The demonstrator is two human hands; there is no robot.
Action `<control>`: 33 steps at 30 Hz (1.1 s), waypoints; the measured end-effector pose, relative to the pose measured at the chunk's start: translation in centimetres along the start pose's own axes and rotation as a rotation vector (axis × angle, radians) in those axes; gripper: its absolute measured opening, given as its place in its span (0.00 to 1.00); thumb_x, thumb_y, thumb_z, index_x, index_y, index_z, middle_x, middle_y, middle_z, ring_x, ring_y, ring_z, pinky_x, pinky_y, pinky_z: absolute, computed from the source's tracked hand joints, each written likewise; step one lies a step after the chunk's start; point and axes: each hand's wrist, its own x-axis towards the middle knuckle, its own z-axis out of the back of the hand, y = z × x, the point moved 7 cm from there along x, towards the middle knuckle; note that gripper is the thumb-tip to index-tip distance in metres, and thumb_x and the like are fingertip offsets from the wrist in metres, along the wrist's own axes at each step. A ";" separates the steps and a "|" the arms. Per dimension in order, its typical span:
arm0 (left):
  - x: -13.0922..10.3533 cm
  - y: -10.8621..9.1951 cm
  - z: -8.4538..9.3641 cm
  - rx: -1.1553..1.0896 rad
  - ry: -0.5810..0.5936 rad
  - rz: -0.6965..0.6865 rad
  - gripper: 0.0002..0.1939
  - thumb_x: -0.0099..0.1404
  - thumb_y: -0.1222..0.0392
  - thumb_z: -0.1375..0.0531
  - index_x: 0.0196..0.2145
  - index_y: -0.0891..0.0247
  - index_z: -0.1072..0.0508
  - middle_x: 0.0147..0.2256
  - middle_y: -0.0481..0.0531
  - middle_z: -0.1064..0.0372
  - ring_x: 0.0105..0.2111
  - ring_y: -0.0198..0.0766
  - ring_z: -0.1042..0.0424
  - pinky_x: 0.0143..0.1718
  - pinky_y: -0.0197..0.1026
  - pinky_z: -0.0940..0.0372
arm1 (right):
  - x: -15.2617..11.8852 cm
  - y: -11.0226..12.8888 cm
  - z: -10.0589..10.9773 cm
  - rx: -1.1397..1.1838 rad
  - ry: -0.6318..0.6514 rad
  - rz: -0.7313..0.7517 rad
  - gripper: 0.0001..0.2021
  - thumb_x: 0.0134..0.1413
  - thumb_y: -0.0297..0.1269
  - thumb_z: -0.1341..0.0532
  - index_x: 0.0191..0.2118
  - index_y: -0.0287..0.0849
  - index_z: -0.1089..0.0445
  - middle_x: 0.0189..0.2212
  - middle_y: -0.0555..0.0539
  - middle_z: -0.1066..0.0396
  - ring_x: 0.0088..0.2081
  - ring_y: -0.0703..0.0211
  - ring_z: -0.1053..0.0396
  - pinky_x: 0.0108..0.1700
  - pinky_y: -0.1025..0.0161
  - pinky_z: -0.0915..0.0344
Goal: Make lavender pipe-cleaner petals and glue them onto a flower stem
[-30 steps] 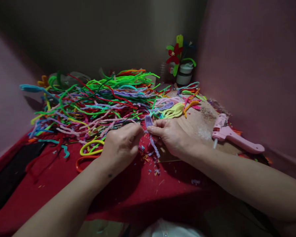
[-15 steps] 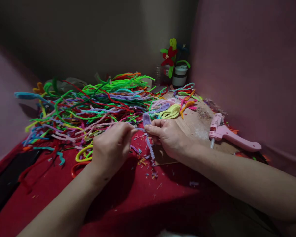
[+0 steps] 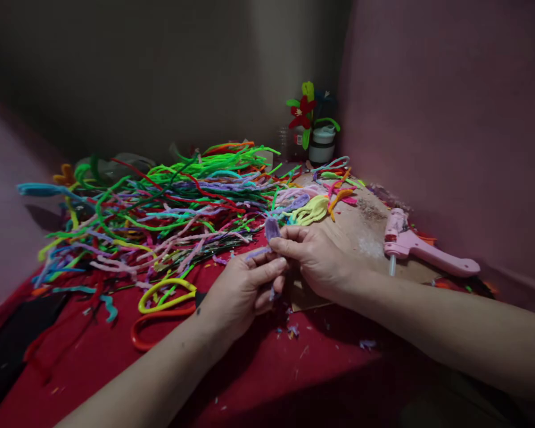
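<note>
Between thumb and fingers, my right hand (image 3: 314, 255) pinches a purple pipe cleaner (image 3: 271, 228) whose upper part is bent into a flat loop. My left hand (image 3: 249, 282) is closed on the same pipe cleaner just below, its fingertips close against those of the right hand. A purple length sticks out over the left fingers, and a short end shows under them. The rest of the strand is hidden by the hands. Left of my left hand, scissors (image 3: 166, 297) with yellow and red handles lie on the red cloth (image 3: 267, 380), their blades covered by my wrist.
A big heap of coloured pipe cleaners (image 3: 182, 190) spreads at the back left. To the right, a pink glue gun (image 3: 421, 244) rests on a wooden board (image 3: 345, 229). Behind stands a white cup (image 3: 322, 145) beside a red pipe-cleaner flower (image 3: 302, 113). Purple scraps (image 3: 368, 344) dot the cloth.
My left hand has moved right and down, from holding a strand out to the left to meeting my right hand. The view has shifted slightly, showing more of the scissors.
</note>
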 end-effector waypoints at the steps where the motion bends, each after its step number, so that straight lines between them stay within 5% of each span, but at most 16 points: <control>1: 0.0 0.1 -0.1 0.009 -0.011 -0.001 0.07 0.58 0.59 0.40 0.28 0.64 0.33 0.14 0.40 0.41 0.09 0.21 0.55 0.11 0.29 0.60 | 0.0 -0.1 0.1 -0.002 -0.009 0.001 0.13 0.43 0.39 0.35 0.24 0.41 0.41 0.15 0.56 0.37 0.14 0.67 0.37 0.18 0.70 0.42; 8: -1.2 -2.9 0.7 0.410 -0.249 -0.231 0.12 0.53 0.56 0.36 0.33 0.65 0.32 0.21 0.44 0.36 0.16 0.24 0.45 0.15 0.29 0.51 | 0.4 0.5 0.5 -0.075 -0.036 0.065 0.13 0.43 0.39 0.35 0.23 0.39 0.39 0.16 0.56 0.40 0.17 0.72 0.44 0.20 0.71 0.47; 12: -1.9 -4.4 2.2 0.461 -0.353 -0.340 0.11 0.55 0.54 0.37 0.30 0.64 0.33 0.17 0.40 0.44 0.15 0.24 0.50 0.16 0.29 0.53 | 0.3 0.8 0.4 -0.143 -0.064 0.047 0.14 0.42 0.39 0.34 0.20 0.38 0.39 0.15 0.57 0.43 0.17 0.73 0.48 0.20 0.70 0.52; 20: -2.0 -5.2 2.4 0.517 -0.343 -0.392 0.11 0.58 0.55 0.40 0.26 0.64 0.34 0.14 0.41 0.45 0.14 0.25 0.49 0.16 0.31 0.53 | 0.4 0.7 0.0 -0.060 0.044 -0.007 0.11 0.41 0.38 0.34 0.22 0.37 0.35 0.16 0.55 0.40 0.18 0.70 0.44 0.23 0.68 0.48; 33: -0.8 -4.1 3.0 0.402 -0.246 -0.307 0.10 0.55 0.57 0.37 0.32 0.65 0.28 0.22 0.44 0.39 0.18 0.25 0.46 0.19 0.30 0.52 | 1.2 0.4 0.8 -0.039 -0.029 0.032 0.07 0.38 0.32 0.36 0.23 0.38 0.37 0.15 0.56 0.40 0.16 0.70 0.44 0.20 0.69 0.48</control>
